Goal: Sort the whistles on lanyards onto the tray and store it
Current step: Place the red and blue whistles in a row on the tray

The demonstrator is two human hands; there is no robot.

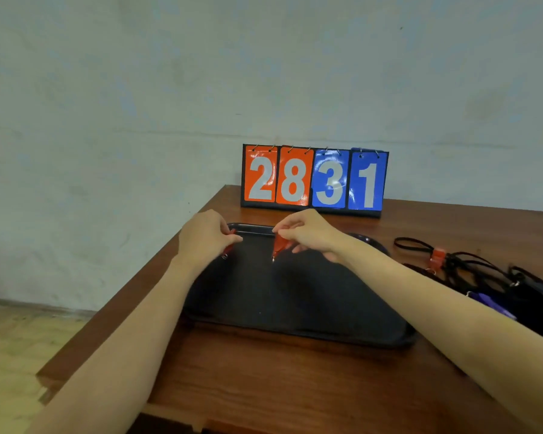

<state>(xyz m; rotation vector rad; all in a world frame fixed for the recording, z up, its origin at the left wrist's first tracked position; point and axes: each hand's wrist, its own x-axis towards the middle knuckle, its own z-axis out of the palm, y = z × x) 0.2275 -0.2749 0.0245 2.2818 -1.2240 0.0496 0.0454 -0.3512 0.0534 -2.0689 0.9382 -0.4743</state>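
Far to the left of both hands there is a strip of pale wooden floor (10, 346), and behind it a light, blotchy wall (138, 89) that fills the whole upper part of the view. The brown wooden tabletop (295, 380) begins just left of the left hand (206, 238) and has a chipped corner near the bottom left. Under both hands lies a black tray (295, 299), flat on the tabletop, with its inside bare except for what the hands hold over it. The left hand is closed around a red whistle (231, 242); a small metal ring shows below the fingers. The right hand (311, 234) pinches a second red whistle (278, 245) with fingertips, and this one hangs down above the far part of the tray, with a metal ring at its lower end. Behind the hands, against the wall, stands a flip scoreboard (315, 180): two orange cards read "2" and "8", and two blue cards read "3" and "1", all in white digits. To the right of the right hand, beside the tray, a tangle of black lanyards (470, 264) lies on the tabletop, with an orange whistle (437, 257) among them and something purple (489, 303) nearer to the edge, which I cannot identify.
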